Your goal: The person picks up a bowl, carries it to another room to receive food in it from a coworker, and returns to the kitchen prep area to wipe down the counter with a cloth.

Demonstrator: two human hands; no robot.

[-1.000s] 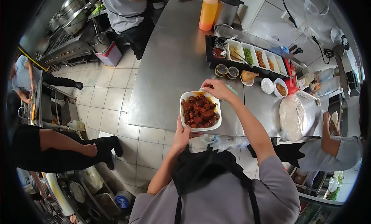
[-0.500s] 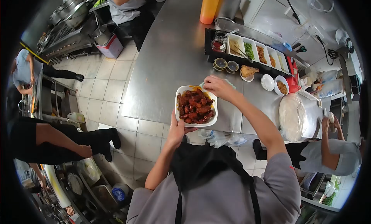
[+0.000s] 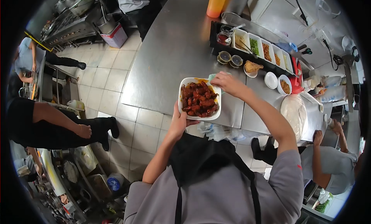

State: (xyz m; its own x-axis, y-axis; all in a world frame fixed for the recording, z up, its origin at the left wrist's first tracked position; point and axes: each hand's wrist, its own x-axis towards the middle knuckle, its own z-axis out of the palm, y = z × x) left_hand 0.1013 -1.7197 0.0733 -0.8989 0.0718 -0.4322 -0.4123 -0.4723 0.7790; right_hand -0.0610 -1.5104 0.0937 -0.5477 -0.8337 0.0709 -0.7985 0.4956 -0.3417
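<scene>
My left hand [image 3: 179, 123] grips the lower left corner of a white square bowl [image 3: 218, 104], which is held up over the front edge of the steel table. Dark red glazed meat pieces [image 3: 199, 99] fill the bowl, and orange sauce marks its far rim. At the bowl's upper right corner, the fingers of my right hand [image 3: 228, 84] are closed on a pale green cloth [image 3: 212, 76] pressed near the rim. Most of the cloth is hidden behind the hand.
A steel table [image 3: 166, 61] bears a black topping rack [image 3: 213, 42], sauce cups [image 3: 230, 59], fried chicken [image 3: 253, 66], a small bowl [image 3: 284, 84] and a plastic-wrapped stack [image 3: 293, 115]. An orange bottle [image 3: 215, 5] stands behind. Other people work left and right; one person's arm [image 3: 62, 117] is near.
The view has shifted slightly. My right hand has moved a little along the bowl's upper right rim, and more of the cloth shows. The co-worker at right has moved their arms.
</scene>
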